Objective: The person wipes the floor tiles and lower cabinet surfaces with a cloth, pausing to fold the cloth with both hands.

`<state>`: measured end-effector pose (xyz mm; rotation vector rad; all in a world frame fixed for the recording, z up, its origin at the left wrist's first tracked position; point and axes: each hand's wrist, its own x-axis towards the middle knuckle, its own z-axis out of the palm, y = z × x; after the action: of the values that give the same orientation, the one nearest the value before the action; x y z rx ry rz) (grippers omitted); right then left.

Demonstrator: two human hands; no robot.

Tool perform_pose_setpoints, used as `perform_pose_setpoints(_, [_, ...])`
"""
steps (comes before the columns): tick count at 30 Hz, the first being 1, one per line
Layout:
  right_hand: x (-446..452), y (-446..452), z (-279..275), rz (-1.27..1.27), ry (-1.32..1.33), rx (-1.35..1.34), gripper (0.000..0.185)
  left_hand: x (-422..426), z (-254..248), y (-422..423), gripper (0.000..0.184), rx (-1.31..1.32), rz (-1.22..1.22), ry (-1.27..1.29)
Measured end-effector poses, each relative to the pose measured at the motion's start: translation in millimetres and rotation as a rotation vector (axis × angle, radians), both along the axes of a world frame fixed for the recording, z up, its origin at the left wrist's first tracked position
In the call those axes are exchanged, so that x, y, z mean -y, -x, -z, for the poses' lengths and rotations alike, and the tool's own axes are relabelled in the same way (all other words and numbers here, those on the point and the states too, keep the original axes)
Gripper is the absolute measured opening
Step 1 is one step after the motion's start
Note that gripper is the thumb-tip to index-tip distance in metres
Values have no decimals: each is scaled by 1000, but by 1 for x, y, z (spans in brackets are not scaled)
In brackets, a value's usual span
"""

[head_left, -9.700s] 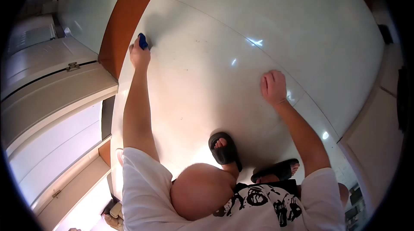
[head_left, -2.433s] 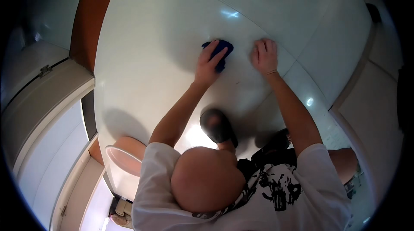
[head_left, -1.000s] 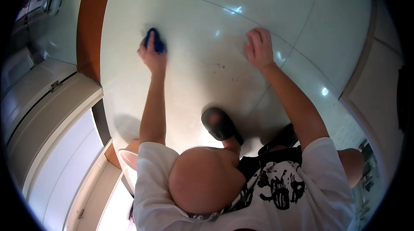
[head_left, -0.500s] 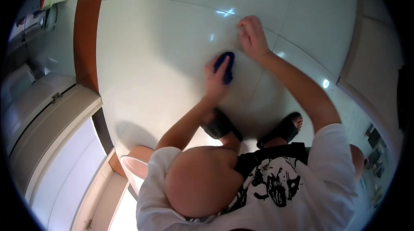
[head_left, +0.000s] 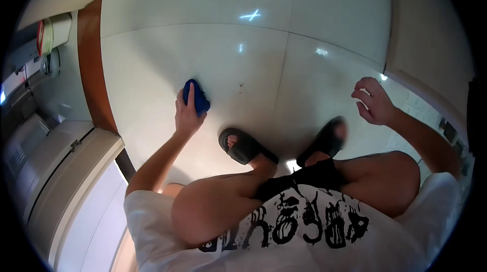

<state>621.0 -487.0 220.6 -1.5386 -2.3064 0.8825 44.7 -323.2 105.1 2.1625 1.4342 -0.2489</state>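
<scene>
A blue cloth [head_left: 201,104] is bunched against the glossy pale tiled floor [head_left: 162,59]. My left hand [head_left: 187,115] grips it from above, with one finger stretched along its top. To the right, my right hand [head_left: 374,100] hangs above the tiles with loosely bent fingers spaced apart and nothing in them. A few small dark specks [head_left: 241,88] show on the floor between my hands.
I squat in black slippers [head_left: 241,147]. A brown threshold strip [head_left: 94,64] and a door frame [head_left: 71,170] border the floor at left. A pale panel [head_left: 428,33] rises along the right side. Lights reflect off the tiles.
My left hand and the cloth have moved left across the floor. My right hand has swung away to the right, and its fingers look looser. My view has shifted and my knees are further apart.
</scene>
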Motion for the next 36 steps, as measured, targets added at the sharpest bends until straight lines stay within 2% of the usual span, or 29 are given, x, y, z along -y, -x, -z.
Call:
perform_pose_setpoints(2, [27, -3, 15, 67, -21, 18, 37, -10, -2, -6, 115, 18, 84, 49])
perform_pose_setpoints(4, [52, 0, 38, 248, -46, -21, 34, -22, -11, -16, 121, 17, 181, 62])
perform_pose_setpoints(6, [75, 8, 61, 465, -55, -52, 32, -30, -22, -20, 127, -87, 210, 191])
perform_pose_setpoints(10, [113, 18, 94, 676, -54, -63, 30, -39, -36, -20, 135, -179, 300, 307])
perform_pose_setpoints(13, [141, 15, 119, 753, -84, -38, 30, -37, -30, -31, 139, -270, 349, 281])
perform_pose_setpoints(17, [170, -4, 146, 912, -173, 100, 32, -20, 7, -33, 144, -132, 328, 127])
perform_pose_setpoints(22, [193, -17, 171, 1148, -199, 155, 30, -13, 18, -57, 140, -41, 308, 122])
perform_pose_setpoints(27, [190, -20, 179, 1181, -218, 165, 30, 16, 27, -129, 133, 42, 351, 107])
perform_pose_setpoints(28, [189, -18, 181, 1194, -233, 156, 30, 22, 25, -145, 132, -8, 358, 119])
perform_pose_setpoints(36, [198, -14, 191, 1296, -239, 171, 28, 36, 31, -216, 130, 12, 217, 5])
